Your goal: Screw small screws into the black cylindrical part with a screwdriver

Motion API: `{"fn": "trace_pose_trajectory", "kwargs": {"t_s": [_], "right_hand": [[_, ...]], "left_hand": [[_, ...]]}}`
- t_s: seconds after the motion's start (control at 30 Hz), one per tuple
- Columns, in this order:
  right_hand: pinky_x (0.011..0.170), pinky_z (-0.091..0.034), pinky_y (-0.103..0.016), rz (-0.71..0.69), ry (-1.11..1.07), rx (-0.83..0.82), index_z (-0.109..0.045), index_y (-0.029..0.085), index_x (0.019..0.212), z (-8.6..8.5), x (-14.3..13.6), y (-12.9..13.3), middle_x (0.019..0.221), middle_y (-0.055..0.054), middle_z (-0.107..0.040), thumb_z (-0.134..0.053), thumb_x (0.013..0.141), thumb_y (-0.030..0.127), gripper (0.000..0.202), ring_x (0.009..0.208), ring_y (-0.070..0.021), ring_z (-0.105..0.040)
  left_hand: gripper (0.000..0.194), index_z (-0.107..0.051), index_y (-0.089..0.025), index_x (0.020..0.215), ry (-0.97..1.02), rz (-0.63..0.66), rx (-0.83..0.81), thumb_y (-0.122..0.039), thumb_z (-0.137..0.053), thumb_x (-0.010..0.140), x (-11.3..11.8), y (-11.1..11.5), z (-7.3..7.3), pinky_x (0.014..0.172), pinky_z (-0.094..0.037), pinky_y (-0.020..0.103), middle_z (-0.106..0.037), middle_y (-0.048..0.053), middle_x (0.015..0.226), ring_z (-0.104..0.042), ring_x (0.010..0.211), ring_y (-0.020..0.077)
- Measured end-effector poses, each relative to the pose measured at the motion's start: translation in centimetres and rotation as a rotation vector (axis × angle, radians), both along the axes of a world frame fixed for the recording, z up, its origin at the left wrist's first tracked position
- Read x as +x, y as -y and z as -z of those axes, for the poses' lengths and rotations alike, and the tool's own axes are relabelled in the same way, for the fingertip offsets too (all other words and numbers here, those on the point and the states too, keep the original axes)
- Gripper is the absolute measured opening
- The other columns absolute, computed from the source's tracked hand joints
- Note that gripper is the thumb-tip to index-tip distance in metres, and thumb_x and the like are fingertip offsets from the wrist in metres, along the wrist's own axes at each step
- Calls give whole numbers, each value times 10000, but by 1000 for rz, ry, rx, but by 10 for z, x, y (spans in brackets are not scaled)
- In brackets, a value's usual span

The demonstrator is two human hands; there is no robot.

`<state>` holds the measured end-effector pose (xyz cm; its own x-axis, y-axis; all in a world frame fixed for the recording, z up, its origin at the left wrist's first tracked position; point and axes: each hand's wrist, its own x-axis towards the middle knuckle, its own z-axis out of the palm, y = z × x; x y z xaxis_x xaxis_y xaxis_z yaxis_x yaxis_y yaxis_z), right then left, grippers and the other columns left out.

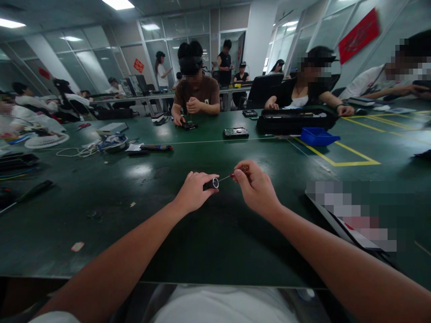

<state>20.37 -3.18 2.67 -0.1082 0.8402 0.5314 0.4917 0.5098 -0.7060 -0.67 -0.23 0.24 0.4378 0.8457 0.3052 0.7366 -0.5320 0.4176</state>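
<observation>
Above the green table, my left hand (194,192) is closed around a small black cylinder (211,184) with a silver ring at its right-facing end. My right hand (256,186) pinches the red handle of a thin screwdriver (233,174). The metal shaft points left, and its tip is at or just in front of the ringed end; whether it touches cannot be made out. Both hands are near the middle of the view, a short gap apart.
On the green table (134,233) a circuit-board device (236,133), a blue tray (318,136) and a long black case (296,120) lie beyond my hands. Cables and tools are at left, a booklet (350,220) at right. People sit opposite.
</observation>
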Motion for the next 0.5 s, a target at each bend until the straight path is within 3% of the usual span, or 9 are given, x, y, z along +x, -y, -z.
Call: {"fn": "trace_pose_trajectory", "kwargs": {"t_s": [0.5], "right_hand": [[712,-500,-347,-27,11,49,-527,230,1002,3,1,-3,850,-44,-694,-474,977,325,111,781,-205,-690]], "left_hand": [[421,-623,-289,1288,-4,-5,-33,-326,-699,876,2,0,-1,1100,-321,533,-688,37,1167,-579,1136,255]]}}
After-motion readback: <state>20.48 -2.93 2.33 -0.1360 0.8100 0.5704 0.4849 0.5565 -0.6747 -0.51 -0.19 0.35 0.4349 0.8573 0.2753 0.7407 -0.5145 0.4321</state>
